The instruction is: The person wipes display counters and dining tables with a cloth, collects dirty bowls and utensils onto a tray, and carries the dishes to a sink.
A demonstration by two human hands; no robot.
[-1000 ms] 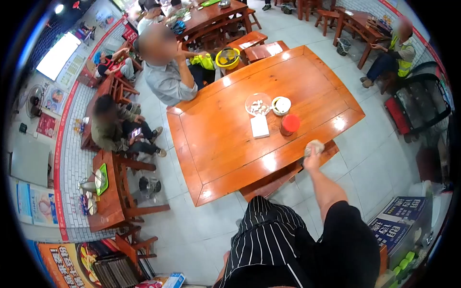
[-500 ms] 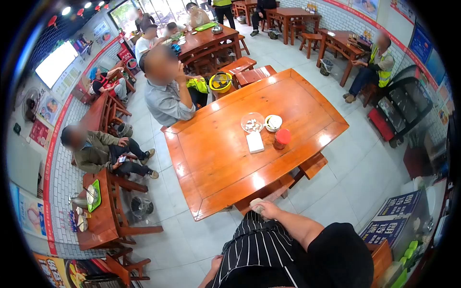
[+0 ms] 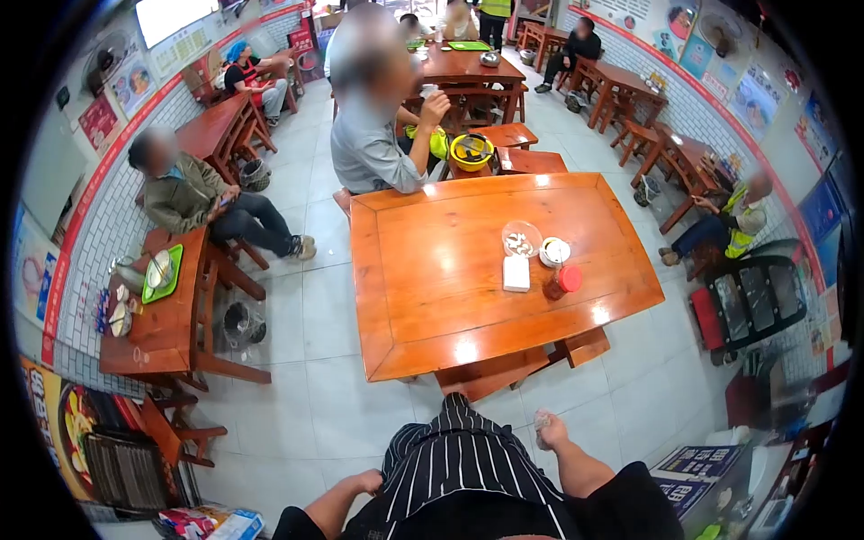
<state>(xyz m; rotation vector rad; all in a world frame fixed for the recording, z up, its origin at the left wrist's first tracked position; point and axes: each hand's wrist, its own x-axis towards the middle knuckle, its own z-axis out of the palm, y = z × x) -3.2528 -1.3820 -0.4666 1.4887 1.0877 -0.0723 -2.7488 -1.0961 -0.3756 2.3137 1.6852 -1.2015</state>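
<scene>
Fingers of the left hand [image 3: 367,481] look curled, contents unclear, while, past the striped apron [image 3: 454,463], those of the right hand [image 3: 552,432] clasp a pale, crumpled cloth [image 3: 543,419], just swung out from the apron's front, so neither hand touches the worktop [image 3: 621,256].

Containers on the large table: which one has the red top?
The jar to the right of the white square pack. Its top is red; the white bowl and clear round dish behind it show none.
</scene>
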